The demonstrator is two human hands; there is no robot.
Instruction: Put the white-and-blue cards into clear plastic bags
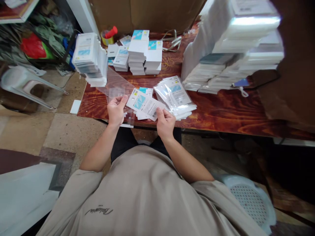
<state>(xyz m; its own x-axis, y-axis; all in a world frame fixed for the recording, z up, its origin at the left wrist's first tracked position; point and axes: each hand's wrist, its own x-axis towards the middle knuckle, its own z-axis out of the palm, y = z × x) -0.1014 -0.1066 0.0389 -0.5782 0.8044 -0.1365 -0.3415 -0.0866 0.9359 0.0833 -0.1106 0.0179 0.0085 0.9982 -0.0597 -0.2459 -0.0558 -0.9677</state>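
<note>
My right hand (166,123) pinches the lower right end of a white printed card (145,105) with a blue picture and a hang hole. At the card's other end, my left hand (116,109) is closed with its thumb tip beside the card's edge. Clear plastic bags (118,91) spread around and under the left hand, and it seems to grip one of them; the exact hold is hard to make out. More cards (147,91) lie beneath the held card. Just right of it, a fanned pile of cards in clear sleeves (176,95) rests on the table.
Card stacks (90,59) rise at the table's left edge, with further stacks (137,54) at the back. Tall piles of sleeved packs (228,42) occupy the right side. A tape roll (107,37) sits behind. Stools (248,200) stand on the floor at both sides.
</note>
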